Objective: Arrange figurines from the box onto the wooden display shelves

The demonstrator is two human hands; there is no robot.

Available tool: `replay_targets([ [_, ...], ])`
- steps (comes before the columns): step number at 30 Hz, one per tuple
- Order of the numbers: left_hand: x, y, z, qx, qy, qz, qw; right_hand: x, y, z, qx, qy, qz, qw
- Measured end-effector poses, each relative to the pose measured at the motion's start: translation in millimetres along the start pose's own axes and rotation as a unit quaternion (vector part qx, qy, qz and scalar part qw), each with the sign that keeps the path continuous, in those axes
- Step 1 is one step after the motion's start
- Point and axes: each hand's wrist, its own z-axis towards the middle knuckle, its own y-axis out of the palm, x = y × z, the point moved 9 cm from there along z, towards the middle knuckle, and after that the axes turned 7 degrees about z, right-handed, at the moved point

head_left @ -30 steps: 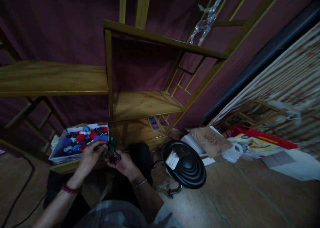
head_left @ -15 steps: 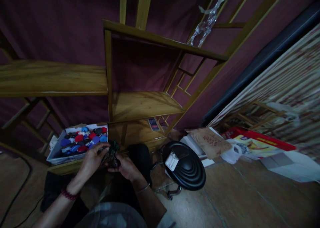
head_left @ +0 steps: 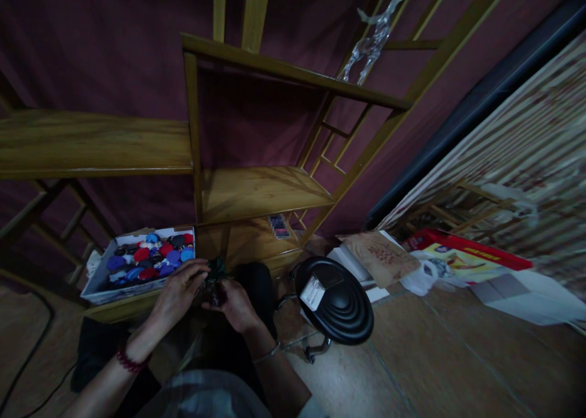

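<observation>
Between my two hands is a small dark item point(head_left: 215, 277), greenish at the top and brownish below; the dim light hides what kind it is. My left hand point(head_left: 183, 285), with a red bead bracelet at the wrist, has its fingers closed on the item's left side. Around its lower right side my right hand point(head_left: 235, 305) is closed, a thin bangle on that wrist. Just beyond my left hand, an open box point(head_left: 98, 277) of red, blue, purple and black round caps point(head_left: 149, 256) rests on the low shelf.
A wooden shelf unit point(head_left: 265, 189) stands in front of me. To my right are a round black stool point(head_left: 343, 302) with a white card point(head_left: 312, 293) on it, brown paper point(head_left: 379, 259), a white plastic bag point(head_left: 419, 277) and a red-yellow box point(head_left: 471, 262). A cable point(head_left: 43, 332) lies at left.
Both hands have shifted slightly to the right with the dark item still between them. The view has turned a little, so the shelf and stool sit slightly further left.
</observation>
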Motion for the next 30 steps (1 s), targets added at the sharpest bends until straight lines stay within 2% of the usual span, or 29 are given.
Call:
replay_targets([
  [8, 19.4, 4.6, -0.2, -0.02, 0.01, 0.005, 1.0, -3.4, -11.7, -2.8, 0.008, 0.007, 0.078, 0.997],
  [13, 29.1, 6.1, -1.5, -0.019, 0.033, 0.007, 0.999, -12.1, -10.9, -7.9, 0.0, 0.001, 0.111, 0.994],
  [18, 41.9, 5.5, -4.3, -0.008, 0.067, 0.019, 0.998, -19.1, -2.8, -15.2, -0.03, 0.012, 0.095, 0.995],
  [30, 58.4, 13.8, -4.3, 0.002, 0.085, 0.037, 0.996, -42.1, -6.4, -31.0, -0.034, -0.04, 0.094, 0.994],
])
